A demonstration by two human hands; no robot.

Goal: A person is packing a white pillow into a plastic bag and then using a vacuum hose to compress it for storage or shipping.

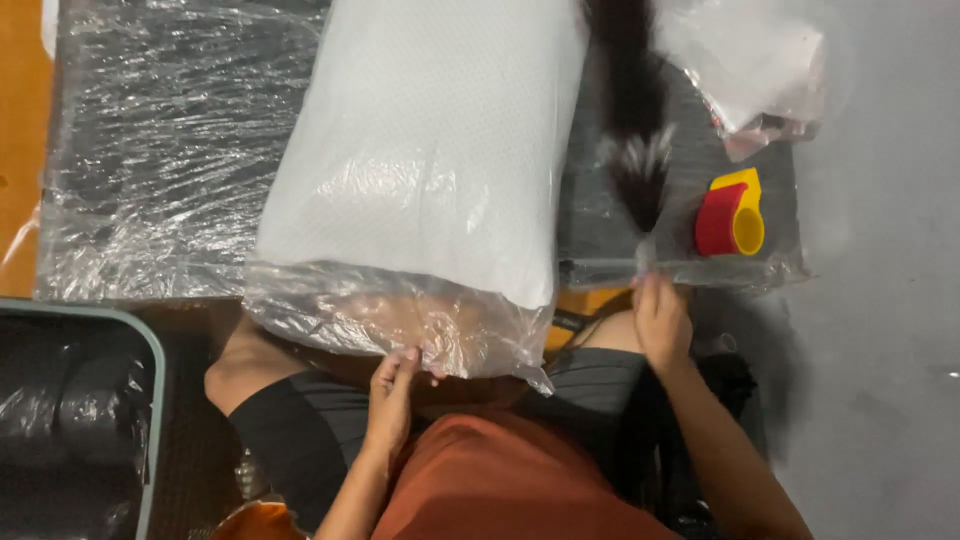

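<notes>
Head view, looking straight down: the left hand [392, 392] has its fingers curled together, pinching the loose open end of a clear plastic bag [400, 325] that wraps a white pillow [430, 150]; the thumb side sits against the crinkled film at the bag's near edge, and the forearm runs down and slightly left toward the near edge of the scene. The right hand [660, 322] is closed too, its fingertips drawn together on the thin lower tip of a dark hair bundle [637, 120], just where the pale-flecked end narrows; the wrist is bent upward and the forearm slants down to the right. The pillow lies lengthwise, far to near, across a grey surface covered in wrinkled plastic sheeting [160, 150], its near end overhanging the person's lap with the bag's slack hanging past it. The hair bundle runs alongside the pillow's right edge, from the far edge down to the right hand. Just right of the bundle's tip a red and yellow tape dispenser [732, 212] rests on the grey surface, and beyond it, at far right, lies a crumpled clear bag [750, 60]. At near left sits a dark bin with a pale green rim [150, 345].
</notes>
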